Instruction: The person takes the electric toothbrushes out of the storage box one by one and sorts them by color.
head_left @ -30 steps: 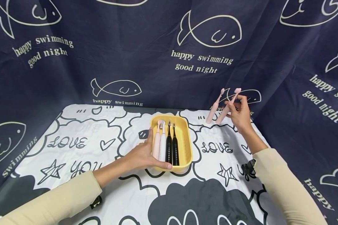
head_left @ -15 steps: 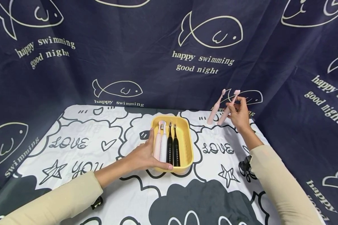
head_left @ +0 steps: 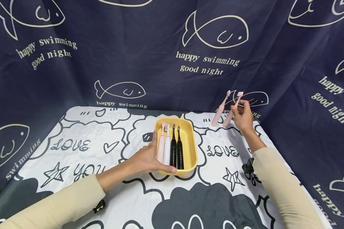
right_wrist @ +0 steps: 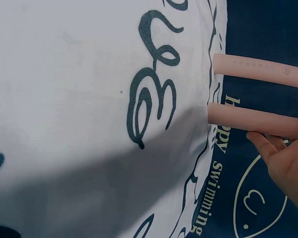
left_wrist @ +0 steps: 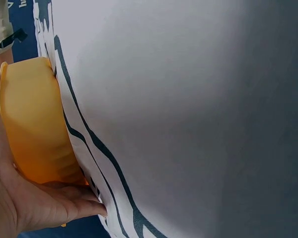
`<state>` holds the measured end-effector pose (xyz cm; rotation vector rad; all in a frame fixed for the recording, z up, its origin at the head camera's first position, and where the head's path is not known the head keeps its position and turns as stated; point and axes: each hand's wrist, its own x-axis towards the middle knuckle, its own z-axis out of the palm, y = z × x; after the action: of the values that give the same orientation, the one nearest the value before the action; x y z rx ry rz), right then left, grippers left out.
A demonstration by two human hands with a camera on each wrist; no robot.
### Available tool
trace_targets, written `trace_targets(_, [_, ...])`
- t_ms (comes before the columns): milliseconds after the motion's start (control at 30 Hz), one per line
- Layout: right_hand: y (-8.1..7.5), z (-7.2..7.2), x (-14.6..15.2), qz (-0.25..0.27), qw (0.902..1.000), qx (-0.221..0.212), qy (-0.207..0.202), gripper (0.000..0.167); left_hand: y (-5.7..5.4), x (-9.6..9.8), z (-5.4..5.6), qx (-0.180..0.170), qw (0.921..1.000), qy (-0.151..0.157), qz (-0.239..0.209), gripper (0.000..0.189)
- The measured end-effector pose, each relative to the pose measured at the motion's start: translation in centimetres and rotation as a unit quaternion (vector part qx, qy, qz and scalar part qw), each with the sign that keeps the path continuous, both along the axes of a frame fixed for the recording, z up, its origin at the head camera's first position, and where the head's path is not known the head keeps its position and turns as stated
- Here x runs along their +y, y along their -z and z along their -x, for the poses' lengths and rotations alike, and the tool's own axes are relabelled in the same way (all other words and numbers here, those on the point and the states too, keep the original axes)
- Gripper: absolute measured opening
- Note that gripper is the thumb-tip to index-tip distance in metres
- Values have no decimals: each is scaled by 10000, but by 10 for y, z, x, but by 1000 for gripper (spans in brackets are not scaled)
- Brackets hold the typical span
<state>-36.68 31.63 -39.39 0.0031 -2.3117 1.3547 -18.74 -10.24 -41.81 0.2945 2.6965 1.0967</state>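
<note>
My left hand (head_left: 146,159) holds the near left corner of a yellow plastic tray (head_left: 192,149), its thumb along the near rim. Inside lie a pink electric toothbrush (head_left: 161,148), a white one (head_left: 167,149) and two black ones (head_left: 173,149), heads pointing away. At the back right, my right hand (head_left: 243,117) pinches the upper part of an upright pink electric toothbrush (head_left: 228,119), whose base is right at the tabletop. Just left of it another pink electric toothbrush (head_left: 218,116) stands by itself. In the right wrist view both pink handles show side by side.
A white cloth (head_left: 74,159) with black cartoon print covers the table. Dark blue fish-print curtains (head_left: 149,57) rise behind it and at both sides. The tray's right part shows its bare yellow floor.
The view has shifted very slightly. My right hand and its toothbrush have moved a little, the brush head tipping slightly left. My left hand stays on the tray.
</note>
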Motion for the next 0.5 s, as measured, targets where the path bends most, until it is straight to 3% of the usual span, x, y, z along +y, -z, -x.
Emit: trace_targets(500, [5,-8,4,227,9990,-367,-84,59,1,0,0,47,9999,-16,-115,184])
